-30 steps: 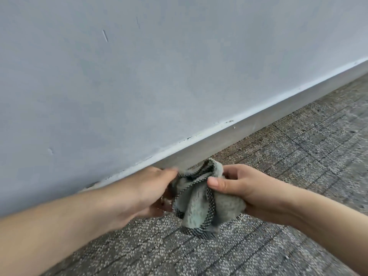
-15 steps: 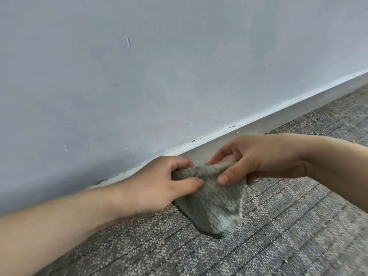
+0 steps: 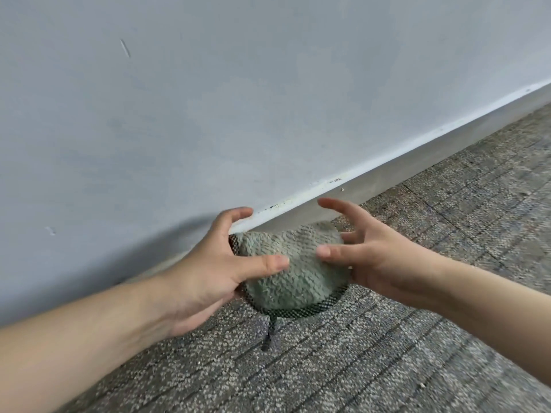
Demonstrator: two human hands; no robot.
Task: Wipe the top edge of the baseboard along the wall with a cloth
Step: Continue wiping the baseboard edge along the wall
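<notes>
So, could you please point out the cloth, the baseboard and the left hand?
cloth [image 3: 292, 272]: head view, middle of its fuzzy green face.
baseboard [image 3: 417, 165]: head view, grey front face below the white top edge.
left hand [image 3: 208, 269]: head view, back of the hand near the thumb's base.

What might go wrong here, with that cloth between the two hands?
The cloth is loosely bunched; neither the left hand nor the right hand, both splayed, plainly grips it, so it may drop onto the carpet. The baseboard top edge shows chipped spots, which hard wiping might worsen.
</notes>
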